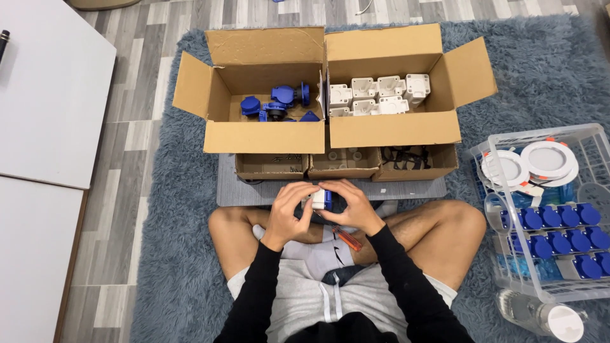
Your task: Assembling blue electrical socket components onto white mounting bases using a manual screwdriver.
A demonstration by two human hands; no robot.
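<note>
White and blue plastic, a small socket part, sits pinched between the curled fingertips of the left hand and the right hand, held just above the crossed legs in front of a grey mat; its body is white with a blue face turned to the right. An orange-handled screwdriver lies on the lap just under the right wrist. Beyond the fingers, three low cardboard trays stand side by side on the mat, and behind them two large open cardboard boxes touch each other: the left box holds loose blue pieces, the right box holds white housings packed in rows (all flaps are folded outward). To the right, just beside the knee, a clear plastic basket carries round white discs and rows of blue-faced units, with a clear bottle lying near its front edge. Everything rests on a shaggy blue-grey rug; open rug lies to the left, up to the white tabletop edge over grey plank flooring
</note>
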